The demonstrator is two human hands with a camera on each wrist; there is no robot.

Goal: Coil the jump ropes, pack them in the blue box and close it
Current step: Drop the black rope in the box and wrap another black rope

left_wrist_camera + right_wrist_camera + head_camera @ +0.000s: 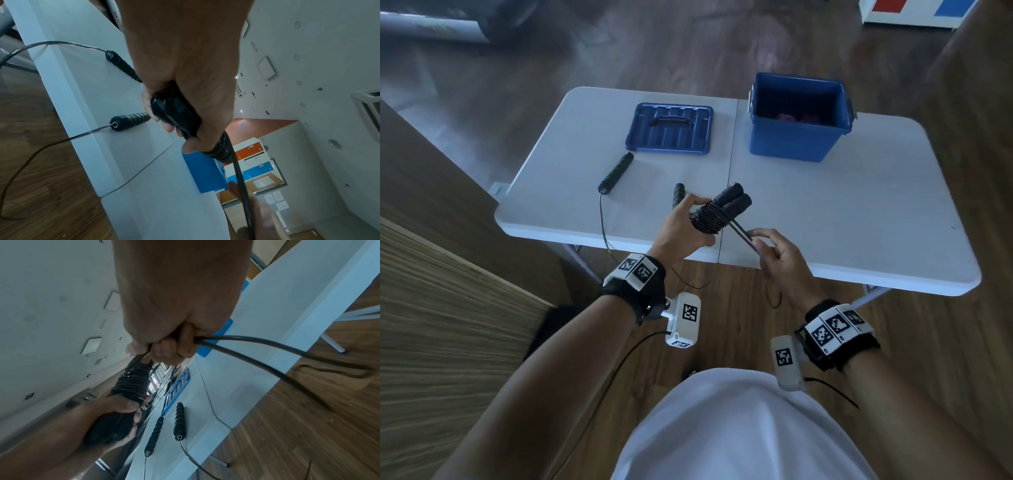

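Well beyond the rope (708, 218), the blue bin (787, 144) holds reddish items (788, 118).
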